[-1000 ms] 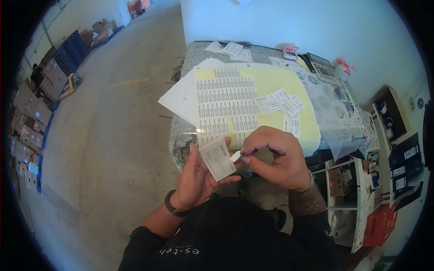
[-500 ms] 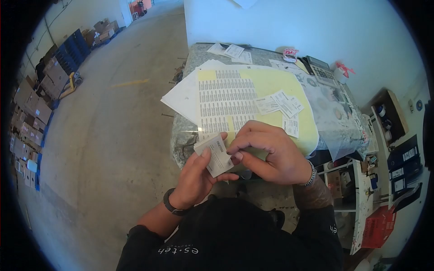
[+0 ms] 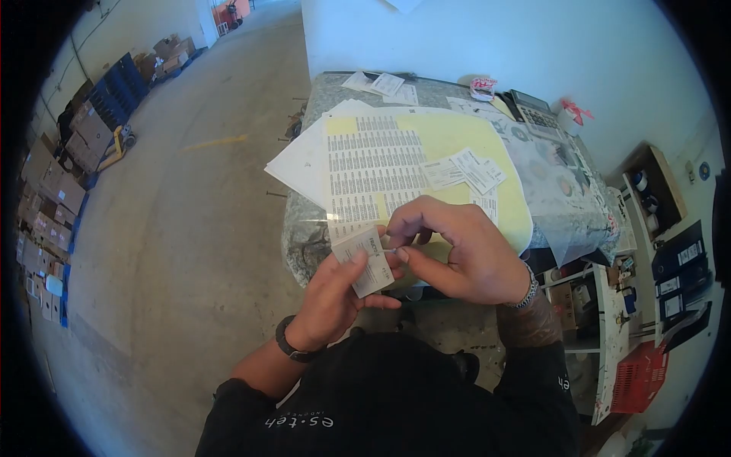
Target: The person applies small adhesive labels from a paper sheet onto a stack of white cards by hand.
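Printed card [image 3: 365,266] | left hand [image 3: 329,298] clasps it, thumb across | right hand [image 3: 461,255] pinches its upper edge | we judge a flat, firm hold and a small fingertip pull best

A calculator [image 3: 535,114] sat at the worktop's [image 3: 324,95] far edge; cardboard boxes [image 3: 57,190] lined the concrete floor [image 3: 190,228], and a red crate [image 3: 640,377] stood beside white shelving [image 3: 601,335]

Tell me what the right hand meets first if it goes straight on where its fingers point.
The right hand points across at the printed label held in the left hand. It would meet that label's edge first, and may already touch it; depth is unclear.
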